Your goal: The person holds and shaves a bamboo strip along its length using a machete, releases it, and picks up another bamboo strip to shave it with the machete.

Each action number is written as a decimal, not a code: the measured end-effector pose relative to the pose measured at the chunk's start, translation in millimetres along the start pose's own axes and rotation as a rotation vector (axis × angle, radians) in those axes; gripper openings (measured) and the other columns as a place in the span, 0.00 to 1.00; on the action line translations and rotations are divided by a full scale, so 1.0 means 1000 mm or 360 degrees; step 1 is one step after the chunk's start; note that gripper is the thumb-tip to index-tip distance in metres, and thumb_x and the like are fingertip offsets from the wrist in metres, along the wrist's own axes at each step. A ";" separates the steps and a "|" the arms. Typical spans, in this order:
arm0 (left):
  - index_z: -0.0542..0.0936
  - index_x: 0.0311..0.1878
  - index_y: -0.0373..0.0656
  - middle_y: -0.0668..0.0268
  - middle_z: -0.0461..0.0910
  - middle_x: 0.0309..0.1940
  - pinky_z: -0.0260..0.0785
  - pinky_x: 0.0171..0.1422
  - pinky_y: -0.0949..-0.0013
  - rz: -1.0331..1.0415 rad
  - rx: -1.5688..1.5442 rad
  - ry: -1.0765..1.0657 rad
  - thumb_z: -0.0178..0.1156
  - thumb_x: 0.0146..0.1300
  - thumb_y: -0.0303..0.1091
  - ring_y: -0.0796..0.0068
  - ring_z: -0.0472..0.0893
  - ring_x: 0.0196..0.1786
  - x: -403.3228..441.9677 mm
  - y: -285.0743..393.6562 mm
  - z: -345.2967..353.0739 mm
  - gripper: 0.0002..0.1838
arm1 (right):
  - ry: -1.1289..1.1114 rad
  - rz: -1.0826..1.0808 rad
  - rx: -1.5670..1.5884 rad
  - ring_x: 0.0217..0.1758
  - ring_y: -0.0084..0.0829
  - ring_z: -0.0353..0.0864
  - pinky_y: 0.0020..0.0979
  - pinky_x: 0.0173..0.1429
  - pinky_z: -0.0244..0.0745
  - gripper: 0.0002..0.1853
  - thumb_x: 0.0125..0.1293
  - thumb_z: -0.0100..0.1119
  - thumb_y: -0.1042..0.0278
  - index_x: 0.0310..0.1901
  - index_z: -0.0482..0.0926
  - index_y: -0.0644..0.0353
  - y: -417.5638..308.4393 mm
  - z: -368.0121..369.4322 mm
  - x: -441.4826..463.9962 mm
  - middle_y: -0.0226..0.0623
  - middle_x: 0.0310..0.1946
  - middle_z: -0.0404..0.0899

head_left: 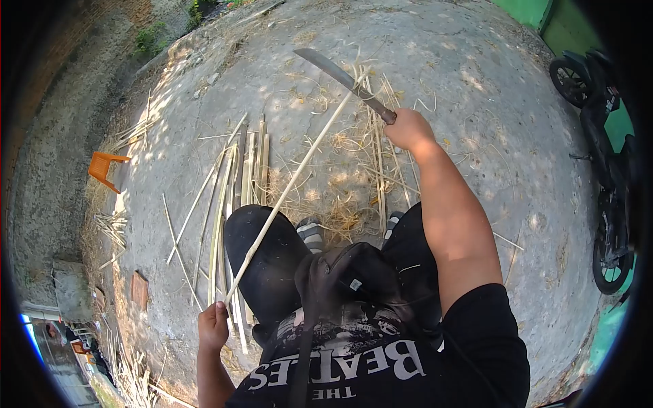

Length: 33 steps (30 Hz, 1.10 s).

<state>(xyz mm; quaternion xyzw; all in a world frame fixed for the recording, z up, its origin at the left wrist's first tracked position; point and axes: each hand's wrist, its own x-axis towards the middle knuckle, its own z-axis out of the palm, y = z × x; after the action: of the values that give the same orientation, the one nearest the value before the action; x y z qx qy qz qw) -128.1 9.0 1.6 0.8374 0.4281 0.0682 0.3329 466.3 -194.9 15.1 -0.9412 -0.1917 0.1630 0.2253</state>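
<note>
My right hand [410, 129] is closed round the handle of a long curved machete [337, 73], whose blade points to the upper left. Low on the left, my left hand [213, 325] grips the near end of a long pale strip [292, 180]. The strip runs up across my left knee, and its far end meets the blade. Beside my left leg lies a bundle of split strips [255, 160] on the ground. More thin strips [378, 160] lie in front of my right foot, with curled shavings [340, 204] scattered between.
An orange plastic stool [107, 166] stands at the left near a rough wall. A brick [139, 291] and piles of strips [136, 381] lie at the lower left. A black motorcycle [605, 149] is parked along the right edge by a green wall [524, 12].
</note>
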 end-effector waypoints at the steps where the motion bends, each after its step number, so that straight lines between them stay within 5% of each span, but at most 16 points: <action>1: 0.76 0.27 0.35 0.67 0.74 0.19 0.65 0.32 0.64 -0.0027 0.0016 -0.0016 0.50 0.85 0.49 0.78 0.71 0.26 0.002 0.002 0.003 0.30 | 0.0005 0.0044 0.0033 0.49 0.47 0.89 0.46 0.55 0.82 0.15 0.65 0.62 0.60 0.49 0.87 0.55 0.001 0.001 0.002 0.46 0.43 0.90; 5: 0.76 0.28 0.36 0.68 0.73 0.19 0.64 0.32 0.64 -0.0073 -0.0079 -0.0055 0.50 0.85 0.50 0.78 0.69 0.26 0.013 -0.002 0.011 0.30 | -0.0139 -0.0101 0.0036 0.48 0.47 0.89 0.46 0.54 0.81 0.14 0.61 0.64 0.60 0.46 0.87 0.55 -0.009 -0.003 -0.011 0.45 0.41 0.89; 8: 0.75 0.28 0.36 0.69 0.72 0.19 0.63 0.31 0.66 -0.0048 -0.0104 -0.0063 0.50 0.85 0.51 0.79 0.68 0.27 0.017 -0.001 0.014 0.31 | -0.0204 -0.0668 -0.0058 0.40 0.49 0.87 0.47 0.45 0.78 0.11 0.56 0.66 0.61 0.37 0.85 0.57 -0.008 0.010 -0.018 0.47 0.32 0.86; 12: 0.75 0.27 0.37 0.71 0.72 0.19 0.60 0.31 0.68 -0.0033 -0.0126 -0.0112 0.51 0.84 0.50 0.82 0.67 0.26 0.015 -0.012 -0.004 0.30 | -0.0277 -0.1016 -0.0449 0.42 0.49 0.87 0.49 0.45 0.79 0.12 0.54 0.68 0.60 0.39 0.86 0.55 -0.023 0.003 -0.032 0.46 0.34 0.86; 17: 0.76 0.25 0.38 0.74 0.70 0.19 0.59 0.30 0.70 -0.0188 -0.0261 -0.0159 0.53 0.83 0.49 0.84 0.66 0.27 -0.013 -0.051 -0.056 0.30 | -0.0096 -0.0326 -0.0031 0.47 0.46 0.88 0.47 0.52 0.80 0.15 0.58 0.66 0.61 0.45 0.85 0.55 0.015 -0.013 0.005 0.46 0.42 0.88; 21: 0.75 0.25 0.37 0.73 0.71 0.19 0.60 0.31 0.69 -0.0126 -0.0100 -0.0184 0.52 0.84 0.47 0.83 0.67 0.27 -0.006 -0.007 -0.046 0.29 | 0.0052 -0.0035 0.0153 0.47 0.47 0.88 0.46 0.52 0.79 0.15 0.61 0.65 0.60 0.46 0.84 0.58 0.021 -0.006 0.011 0.47 0.42 0.88; 28: 0.75 0.26 0.38 0.74 0.71 0.20 0.59 0.31 0.70 -0.0132 -0.0262 -0.0217 0.53 0.84 0.47 0.84 0.67 0.27 0.016 -0.021 -0.025 0.28 | -0.0297 -0.0448 -0.0182 0.48 0.44 0.88 0.45 0.53 0.81 0.13 0.59 0.67 0.61 0.45 0.86 0.53 -0.009 -0.015 -0.023 0.42 0.41 0.88; 32: 0.74 0.25 0.39 0.74 0.70 0.20 0.57 0.30 0.70 -0.0159 -0.0224 -0.0223 0.53 0.84 0.48 0.83 0.66 0.27 0.015 -0.025 -0.039 0.29 | -0.0163 -0.0828 -0.0443 0.41 0.47 0.87 0.45 0.46 0.79 0.12 0.55 0.70 0.61 0.40 0.85 0.54 -0.009 -0.010 -0.024 0.42 0.34 0.86; 33: 0.74 0.25 0.39 0.74 0.69 0.19 0.57 0.30 0.70 -0.0174 -0.0225 -0.0231 0.53 0.83 0.49 0.84 0.65 0.26 0.011 -0.032 -0.049 0.29 | -0.0111 -0.0685 -0.0316 0.41 0.47 0.87 0.45 0.46 0.79 0.12 0.55 0.70 0.61 0.40 0.85 0.54 -0.002 -0.008 -0.019 0.42 0.33 0.86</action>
<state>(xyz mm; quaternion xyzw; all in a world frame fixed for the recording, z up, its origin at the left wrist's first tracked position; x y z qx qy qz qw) -162.4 54.8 17.8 0.7899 0.4420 0.0191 0.4246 452.4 -204.1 26.8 -0.8899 -0.4108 0.1241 0.1544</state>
